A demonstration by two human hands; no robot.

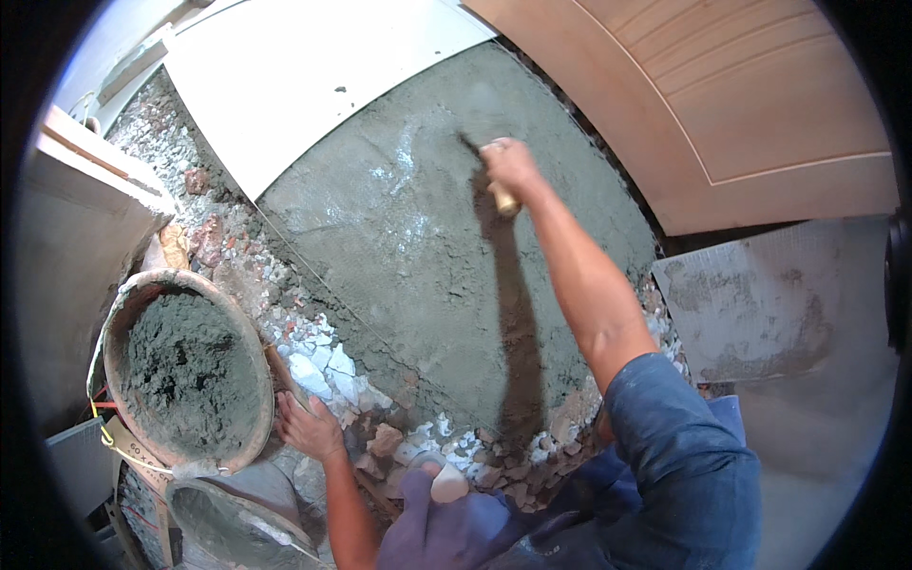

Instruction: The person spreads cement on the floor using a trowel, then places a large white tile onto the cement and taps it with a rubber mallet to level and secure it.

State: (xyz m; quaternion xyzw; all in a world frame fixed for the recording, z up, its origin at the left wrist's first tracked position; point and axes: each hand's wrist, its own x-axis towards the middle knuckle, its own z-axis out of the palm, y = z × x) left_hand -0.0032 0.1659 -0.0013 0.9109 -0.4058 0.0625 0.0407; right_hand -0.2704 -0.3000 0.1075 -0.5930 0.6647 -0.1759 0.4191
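Note:
Over the far part of a grey bed of wet mortar (408,256), my right hand (511,166) is closed round the light wooden handle (506,201) of a trowel. The trowel's blade is blurred and blends into the mortar beyond my knuckles. My left hand (312,429) is low at the left, fingers stretched out, beside a round tub (261,366) filled with dark grey mortar mix (195,375). A narrow brown strip, perhaps wood, lies between its fingertips and the tub; whether they touch it I cannot tell. My right arm's shadow crosses the bed.
A large white tile (313,76) borders the bed at the far left. A cream panelled door (741,104) lies at the far right, near a grey smeared board (760,304). Broken rubble (385,442) lines the near edge. A second grey tub (233,522) stands below the full one.

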